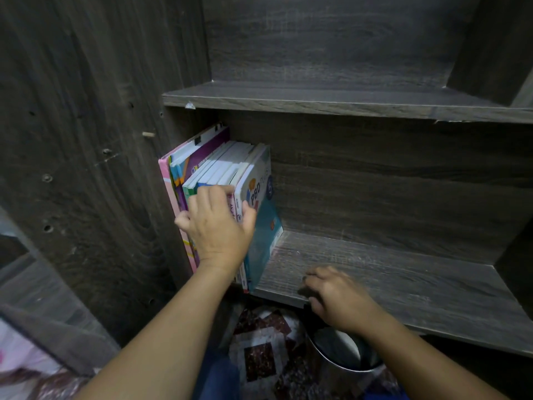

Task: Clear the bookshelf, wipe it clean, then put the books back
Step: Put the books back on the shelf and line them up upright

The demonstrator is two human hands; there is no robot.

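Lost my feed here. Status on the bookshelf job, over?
Left hand grips books, standing at left end of lower shelf. Right hand blurred at shelf's front edge, grasp unclear. Metal bucket below, out of the way.

We see a dark grey wood-grain bookshelf (375,174). Its lower board (389,272) carries a row of books (230,166) standing at the left end, against the left side panel (86,140). The pink book (170,192) is furthest left. The teal-covered book (264,241) is furthest right and tilts leftward onto the rest. The right hand (337,298), blurred, rests on the board's near edge. The upper board (317,96) runs above. On the patterned floor (259,362), a round metal vessel (337,350) sits below that near edge.
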